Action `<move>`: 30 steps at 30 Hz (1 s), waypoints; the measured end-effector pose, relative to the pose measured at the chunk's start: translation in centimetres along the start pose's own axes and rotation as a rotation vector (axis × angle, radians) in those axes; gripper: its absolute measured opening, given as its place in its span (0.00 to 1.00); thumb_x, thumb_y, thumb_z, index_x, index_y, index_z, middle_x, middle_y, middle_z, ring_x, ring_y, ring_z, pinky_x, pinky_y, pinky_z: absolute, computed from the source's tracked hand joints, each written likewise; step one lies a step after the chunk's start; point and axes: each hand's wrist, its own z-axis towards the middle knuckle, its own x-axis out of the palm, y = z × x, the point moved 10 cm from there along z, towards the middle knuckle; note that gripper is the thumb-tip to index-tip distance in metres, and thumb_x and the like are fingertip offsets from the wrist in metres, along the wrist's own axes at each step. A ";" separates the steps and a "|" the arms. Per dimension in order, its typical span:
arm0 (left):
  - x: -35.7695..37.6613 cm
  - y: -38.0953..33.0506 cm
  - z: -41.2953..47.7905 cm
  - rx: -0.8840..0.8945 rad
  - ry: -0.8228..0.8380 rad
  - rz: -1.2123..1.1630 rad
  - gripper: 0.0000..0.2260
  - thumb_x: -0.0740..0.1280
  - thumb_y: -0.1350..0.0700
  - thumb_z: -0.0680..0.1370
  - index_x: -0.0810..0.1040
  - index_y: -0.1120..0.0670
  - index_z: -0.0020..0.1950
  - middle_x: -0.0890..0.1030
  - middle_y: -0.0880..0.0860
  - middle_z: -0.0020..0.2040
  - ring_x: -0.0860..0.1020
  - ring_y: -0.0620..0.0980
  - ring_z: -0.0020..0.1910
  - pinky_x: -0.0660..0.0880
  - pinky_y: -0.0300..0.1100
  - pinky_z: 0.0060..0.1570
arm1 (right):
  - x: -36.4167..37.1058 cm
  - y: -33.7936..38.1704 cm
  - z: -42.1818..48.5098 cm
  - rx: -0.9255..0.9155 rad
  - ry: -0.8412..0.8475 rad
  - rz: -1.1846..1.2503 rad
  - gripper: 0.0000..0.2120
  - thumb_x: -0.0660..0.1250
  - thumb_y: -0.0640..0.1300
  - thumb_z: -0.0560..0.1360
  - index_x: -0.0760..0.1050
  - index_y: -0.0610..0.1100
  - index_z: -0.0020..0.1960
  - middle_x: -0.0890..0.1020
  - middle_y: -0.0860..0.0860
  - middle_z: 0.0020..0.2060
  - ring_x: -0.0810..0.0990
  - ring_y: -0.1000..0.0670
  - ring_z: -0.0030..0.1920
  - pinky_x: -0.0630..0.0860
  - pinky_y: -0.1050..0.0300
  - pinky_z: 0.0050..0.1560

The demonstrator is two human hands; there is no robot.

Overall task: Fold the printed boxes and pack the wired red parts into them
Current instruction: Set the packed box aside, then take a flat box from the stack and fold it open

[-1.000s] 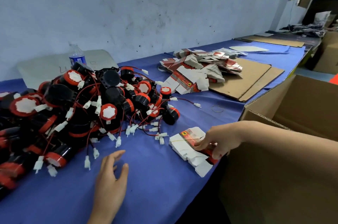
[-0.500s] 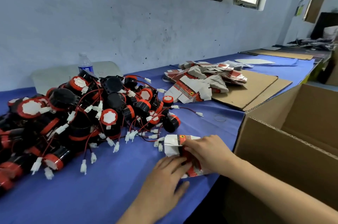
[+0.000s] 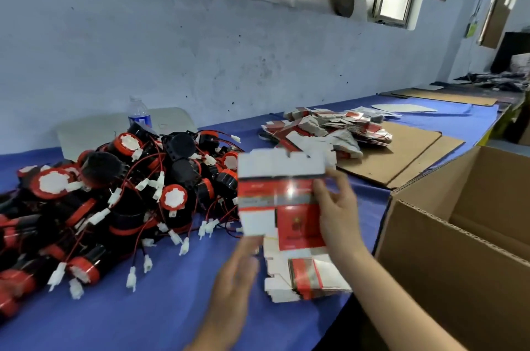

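While my right hand pinches a flat printed box by its right edge, fingers curled onto its red face, the box stands upright in the air above the blue table. My left hand hovers just below the box's lower white flap, fingers stretched out and holding nothing. Motion blur hides whether the fingertips touch the flap. Directly under the raised box, between my two forearms, a stack of flat boxes lies at the table's near edge. A heap of wired red parts spreads to the left of both hands, its white connectors trailing toward the stack. An open cardboard carton stands just right of my right forearm. Farther back, a second pile of flattened boxes rests partly on cardboard sheets, and a water bottle stands behind the heap by the wall.
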 end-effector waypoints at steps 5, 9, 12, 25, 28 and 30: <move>-4.5 0.9 -0.7 -0.035 -0.224 -0.386 0.27 0.50 0.38 0.75 0.75 0.52 0.63 0.83 0.54 0.56 0.82 0.54 0.55 0.76 0.49 0.52 | 5.8 -7.6 -2.5 0.103 0.030 -0.126 0.09 0.60 0.41 0.81 0.71 0.52 0.58 0.82 0.55 0.48 0.81 0.59 0.45 0.74 0.69 0.42; -6.8 0.8 0.5 -0.008 -0.303 -0.345 0.25 0.53 0.37 0.74 0.77 0.51 0.61 0.85 0.53 0.53 0.83 0.52 0.50 0.81 0.41 0.41 | 9.3 -10.4 -4.0 0.174 0.033 -0.175 0.27 0.69 0.54 0.74 0.61 0.60 0.68 0.77 0.66 0.53 0.77 0.66 0.50 0.72 0.71 0.47; -8.8 -0.1 0.1 0.068 -0.375 -0.383 0.23 0.55 0.40 0.76 0.77 0.51 0.61 0.84 0.52 0.55 0.83 0.49 0.53 0.80 0.38 0.42 | 11.4 -10.3 -5.0 0.105 0.055 -0.126 0.39 0.74 0.57 0.68 0.55 0.62 0.72 0.72 0.67 0.60 0.73 0.69 0.58 0.70 0.75 0.52; -8.4 1.9 0.0 -0.036 -0.405 -0.546 0.23 0.54 0.43 0.79 0.78 0.56 0.60 0.84 0.57 0.53 0.83 0.53 0.50 0.81 0.43 0.43 | 11.2 -9.8 -5.5 -0.038 0.097 -0.439 0.52 0.65 0.65 0.61 0.40 0.58 0.77 0.61 0.63 0.62 0.60 0.63 0.63 0.63 0.63 0.63; -7.7 1.7 0.1 -0.061 -0.346 -0.519 0.23 0.54 0.44 0.79 0.77 0.58 0.62 0.83 0.60 0.55 0.82 0.57 0.52 0.80 0.47 0.47 | 10.6 -9.1 -5.7 -0.086 0.041 -0.327 0.47 0.66 0.62 0.62 0.48 0.60 0.76 0.64 0.67 0.62 0.66 0.63 0.63 0.69 0.65 0.59; -7.6 1.5 0.1 -0.041 -0.329 -0.494 0.23 0.56 0.44 0.76 0.78 0.58 0.60 0.84 0.60 0.53 0.83 0.55 0.49 0.81 0.44 0.43 | 10.2 -8.8 -5.8 -0.104 0.010 -0.270 0.43 0.66 0.60 0.63 0.53 0.62 0.74 0.65 0.67 0.64 0.68 0.63 0.64 0.72 0.66 0.58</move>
